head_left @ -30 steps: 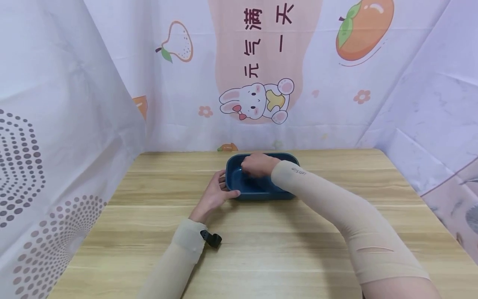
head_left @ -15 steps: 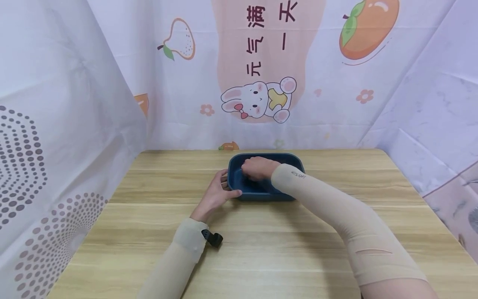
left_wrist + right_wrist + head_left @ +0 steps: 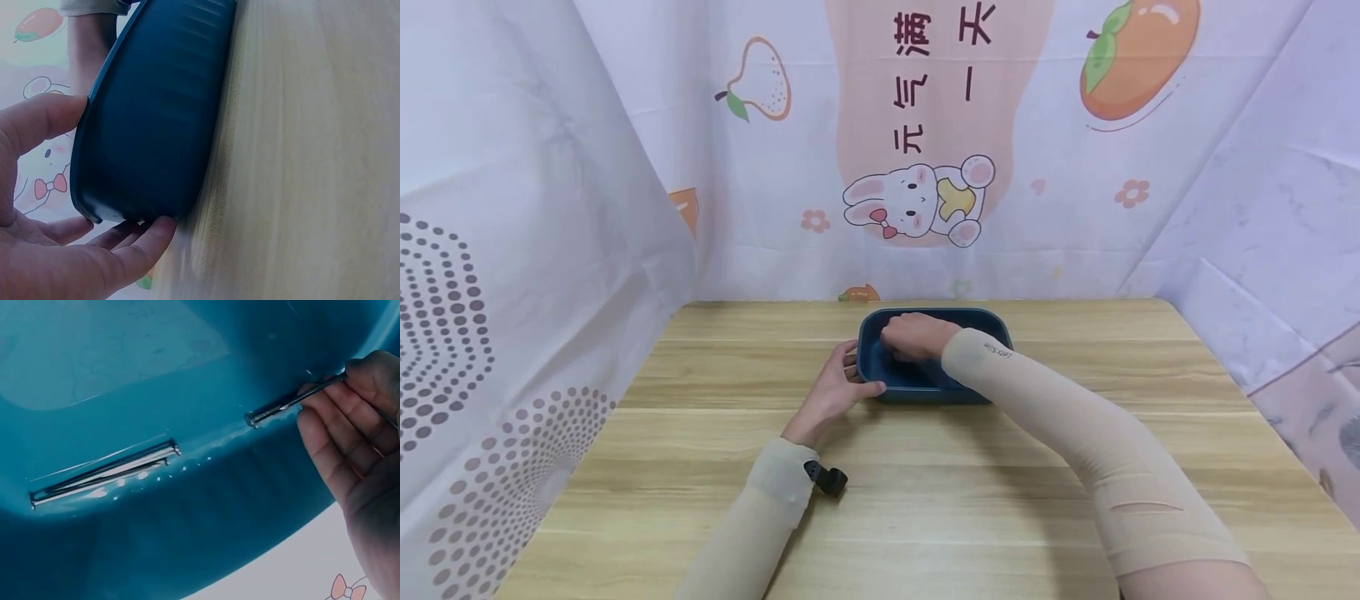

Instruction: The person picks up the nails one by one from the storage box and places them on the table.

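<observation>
Right grip [image 3: 916,335] pinches a metal pin [image 3: 281,407]; left grip [image 3: 835,387] holds the blue tray [image 3: 150,119]; other pins [image 3: 109,472] lie inside.

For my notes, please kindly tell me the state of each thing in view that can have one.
Blue tub: open-topped, upright on the table.
Left hand: gripping the tub's end.
Right hand: inside the tub, pinching.
Held nail: pinched, contact with tub unclear.
Loose nails: lying side by side inside.

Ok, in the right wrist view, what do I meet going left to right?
Loose metal pins lying together → the metal piece pinched in the right hand → the right hand itself. The blue tray stretches beneath them, so it gets no place in the order.
</observation>
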Motion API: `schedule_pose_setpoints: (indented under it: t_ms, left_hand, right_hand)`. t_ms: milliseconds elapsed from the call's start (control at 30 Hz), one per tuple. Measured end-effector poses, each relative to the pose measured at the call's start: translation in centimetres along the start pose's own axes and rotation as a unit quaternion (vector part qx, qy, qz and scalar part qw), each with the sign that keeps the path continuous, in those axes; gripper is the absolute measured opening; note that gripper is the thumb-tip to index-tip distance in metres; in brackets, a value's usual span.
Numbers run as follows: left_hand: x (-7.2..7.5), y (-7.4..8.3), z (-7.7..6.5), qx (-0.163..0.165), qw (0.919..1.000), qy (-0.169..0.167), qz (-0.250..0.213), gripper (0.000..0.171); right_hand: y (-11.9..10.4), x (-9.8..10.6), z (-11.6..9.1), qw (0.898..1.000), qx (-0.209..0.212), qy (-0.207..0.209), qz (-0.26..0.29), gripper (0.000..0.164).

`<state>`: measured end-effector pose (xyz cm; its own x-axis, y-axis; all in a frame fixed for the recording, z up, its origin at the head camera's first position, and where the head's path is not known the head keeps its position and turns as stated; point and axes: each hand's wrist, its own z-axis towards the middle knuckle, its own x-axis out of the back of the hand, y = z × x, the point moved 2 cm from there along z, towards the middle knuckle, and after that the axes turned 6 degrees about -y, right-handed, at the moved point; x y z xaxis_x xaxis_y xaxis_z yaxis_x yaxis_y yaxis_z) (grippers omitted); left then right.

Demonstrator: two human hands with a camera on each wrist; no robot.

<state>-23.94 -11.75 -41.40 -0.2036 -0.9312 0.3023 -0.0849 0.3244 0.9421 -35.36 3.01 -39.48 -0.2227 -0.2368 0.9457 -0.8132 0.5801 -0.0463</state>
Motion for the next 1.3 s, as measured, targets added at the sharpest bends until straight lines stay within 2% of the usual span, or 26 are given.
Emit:
schedule_pose_setpoints:
  t_ms: [100, 300, 433, 633, 1067, 1300]
  left_hand:
    - [0.0, -0.1, 0.0, 0.003, 1.0000, 0.003, 0.001, 0.083]
    - [0.0, -0.1, 0.0, -0.004, 1.0000, 0.004, -0.005, 0.084]
    - [0.0, 0.0, 0.1, -0.010, 1.0000, 0.002, -0.002, 0.085]
    - [0.0, 0.1, 0.1, -0.009, 1.0000, 0.004, 0.003, 0.084]
    - [0.0, 0.1, 0.0, -0.003, 0.9999, 0.010, 0.003, 0.085]
    - [0.0, -0.2, 0.0, -0.001, 1.0000, 0.007, 0.001, 0.085]
  right_hand:
    - [-0.1, 0.5, -0.1, 1.000, 0.002, 0.007, 0.009, 0.010]
    - [0.1, 1.9, -0.8, 1.000, -0.012, 0.010, -0.009, 0.013]
    - [0.3, 3.1, -1.9, 0.999, -0.025, 0.021, 0.009, 0.015]
    - [0.1, 4.2, -3.9, 0.998, -0.013, 0.049, 0.026, 0.014]
    - [0.1, 3.9, -8.5, 0.996, -0.016, 0.088, 0.006, 0.006]
    - [0.3, 2.9, -10.9, 0.994, -0.051, 0.091, -0.015, 0.009]
